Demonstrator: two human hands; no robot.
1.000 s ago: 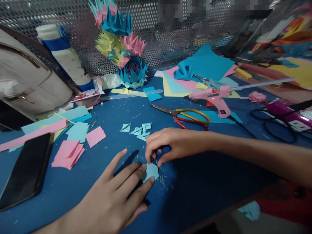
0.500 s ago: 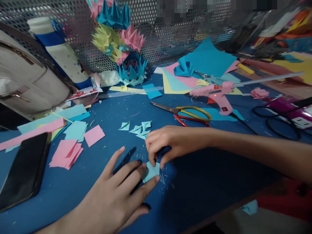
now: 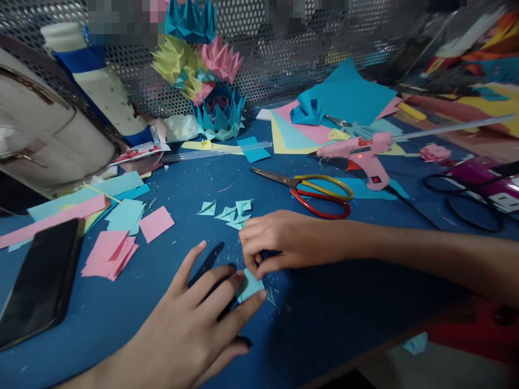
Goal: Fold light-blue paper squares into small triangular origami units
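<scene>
A small light-blue paper piece (image 3: 249, 285) lies on the blue table (image 3: 332, 313) near the front. My left hand (image 3: 194, 324) lies flat with fingers spread, its fingertips pressing on the paper's left side. From the right, my right hand (image 3: 279, 240) reaches in with thumb and fingers pinched on the paper's upper edge. Just beyond it sit several small folded light-blue triangles (image 3: 231, 210).
Red-and-yellow scissors (image 3: 312, 189) and a pink glue gun (image 3: 363, 156) lie behind my right hand. Pink paper squares (image 3: 111, 251), a black phone (image 3: 38, 281), paper strips and a white bag (image 3: 44, 135) fill the left. Origami flowers (image 3: 206, 70) stand against the perforated metal back panel.
My right-hand fingers have curled tighter onto the paper's upper edge, and the visible part of the paper has become smaller. My left hand has stayed pressing in place.
</scene>
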